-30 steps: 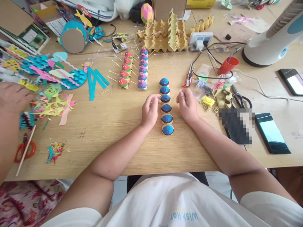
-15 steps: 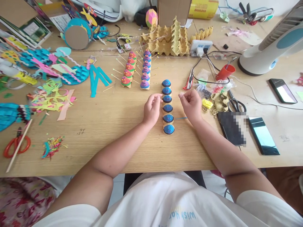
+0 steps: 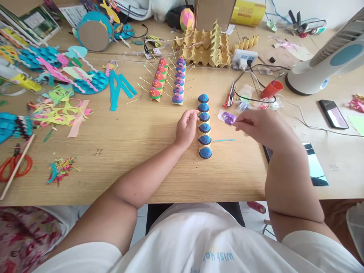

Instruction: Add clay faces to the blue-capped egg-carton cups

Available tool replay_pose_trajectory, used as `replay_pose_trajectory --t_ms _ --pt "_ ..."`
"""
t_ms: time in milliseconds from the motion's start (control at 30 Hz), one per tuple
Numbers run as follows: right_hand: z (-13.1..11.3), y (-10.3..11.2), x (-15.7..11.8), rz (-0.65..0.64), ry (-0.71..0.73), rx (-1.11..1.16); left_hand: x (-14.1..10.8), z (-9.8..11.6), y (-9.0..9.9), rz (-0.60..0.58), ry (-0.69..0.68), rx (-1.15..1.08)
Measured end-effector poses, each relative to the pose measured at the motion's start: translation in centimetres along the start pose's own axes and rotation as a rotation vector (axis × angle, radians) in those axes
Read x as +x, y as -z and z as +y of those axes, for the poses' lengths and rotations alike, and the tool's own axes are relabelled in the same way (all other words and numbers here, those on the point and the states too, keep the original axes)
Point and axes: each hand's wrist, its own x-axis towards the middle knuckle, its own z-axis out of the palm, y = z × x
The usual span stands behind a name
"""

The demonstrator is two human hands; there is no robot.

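Blue egg-carton caterpillar (image 3: 204,128) (faces (image 3: 205,141) done, antennae absent) beside curled left hand (image 3: 186,131), grip unclear; right hand (image 3: 258,124) pinches purple clay packet (image 3: 228,118).

Widest free room: bare surface (image 3: 127,132) between left hand (image 3: 187,128) and paper scraps (image 3: 58,110). Left hand blocks far half of left flank of blue-topped row (image 3: 205,140). Right flank: short gap between row and purple packet (image 3: 228,118) pinched in right hand (image 3: 260,123); nearer edge, thin blue stick (image 3: 224,140) lies across that lane. Row's near end open to surface edge. Beyond far end: pins jut sideways from red row (image 3: 157,84) and purple row (image 3: 179,81). Farther right, black cable and red cup (image 3: 270,90) obstruct.
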Motion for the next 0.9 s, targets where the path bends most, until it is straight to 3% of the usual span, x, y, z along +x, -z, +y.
replay_pose_trajectory --t_ms 133,300,467,600,900 --pt "3.1 1.5 -0.4 0.100 -0.251 -0.244 0.1 -0.2 -0.2 0.008 0.002 -0.022" --pt "6.2 1.4 -1.0 -0.069 -0.492 -0.332 0.1 -0.1 -0.2 0.004 0.000 -0.033" --pt "8.5 0.0 -0.5 -0.159 -0.571 -0.350 0.1 0.0 -0.1 -0.003 0.000 -0.025" --pt "9.2 -0.4 0.1 -0.151 -0.674 -0.390 0.1 0.0 0.0 -0.005 0.005 -0.009" --pt "10.1 -0.2 -0.2 -0.330 -0.572 -0.507 0.1 -0.2 -0.1 -0.005 0.007 -0.034"
